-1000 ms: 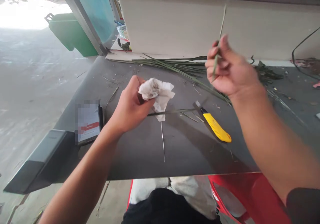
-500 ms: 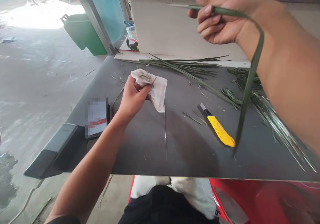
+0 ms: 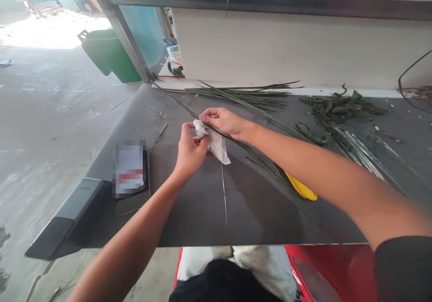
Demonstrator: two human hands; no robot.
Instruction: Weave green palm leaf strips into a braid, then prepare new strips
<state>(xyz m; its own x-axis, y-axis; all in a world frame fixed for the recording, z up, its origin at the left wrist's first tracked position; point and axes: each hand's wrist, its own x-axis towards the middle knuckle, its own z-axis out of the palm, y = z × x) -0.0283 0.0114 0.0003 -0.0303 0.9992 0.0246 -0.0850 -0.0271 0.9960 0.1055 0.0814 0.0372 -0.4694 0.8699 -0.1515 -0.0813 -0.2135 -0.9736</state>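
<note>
My left hand is closed on a crumpled white cloth or tissue, held above the middle of the table. Right beside it, my right hand pinches a long green leaf strip, which runs across the cloth; one end reaches up left and the other trails under my right forearm. Whether the cloth wraps the strip is hidden by my fingers. A thin wire extends from below the cloth toward the table's front edge. A yellow utility knife lies partly covered by my right forearm and the leaf.
Long green leaf strips lie along the back of the dark table. Woven leaf pieces and a bundle of thin wires are on the right. A phone stands at the left. A metal bar crosses above the table's back.
My right hand has come down and left from the upper right, bringing the leaf strip to the cloth. My left hand stays on the cloth, slightly shifted right.
</note>
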